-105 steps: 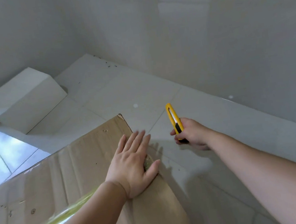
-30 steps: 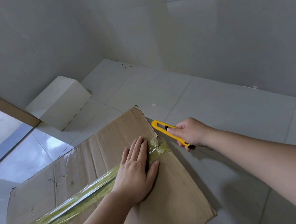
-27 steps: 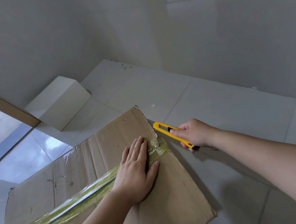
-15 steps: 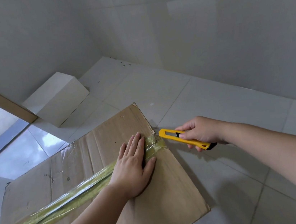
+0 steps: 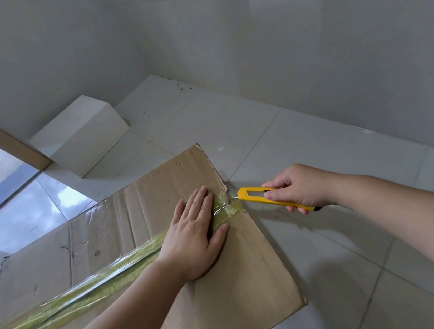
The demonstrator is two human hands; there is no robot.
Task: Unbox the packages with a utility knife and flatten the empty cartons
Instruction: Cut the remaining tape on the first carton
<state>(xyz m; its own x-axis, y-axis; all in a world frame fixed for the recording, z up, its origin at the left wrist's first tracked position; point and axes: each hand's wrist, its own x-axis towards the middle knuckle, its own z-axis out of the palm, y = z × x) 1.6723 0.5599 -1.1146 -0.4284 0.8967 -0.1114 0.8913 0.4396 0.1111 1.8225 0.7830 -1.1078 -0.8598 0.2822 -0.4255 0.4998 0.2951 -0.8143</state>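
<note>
Left hand (image 5: 192,239) pressing flat, fingers straight, on taped box (image 5: 150,256); right hand (image 5: 296,187) gripping yellow knife (image 5: 253,196), tip touching tape (image 5: 224,207) at box edge.

One cardboard carton (image 5: 129,258) on tiled floor (image 5: 305,152), sealed by one strip of yellowish tape (image 5: 88,287). One yellow utility knife (image 5: 272,198). Two bare hands: left hand (image 5: 195,239), right hand (image 5: 299,186). One white block (image 5: 82,137) by wall. One brown board (image 5: 0,137) at left.
</note>
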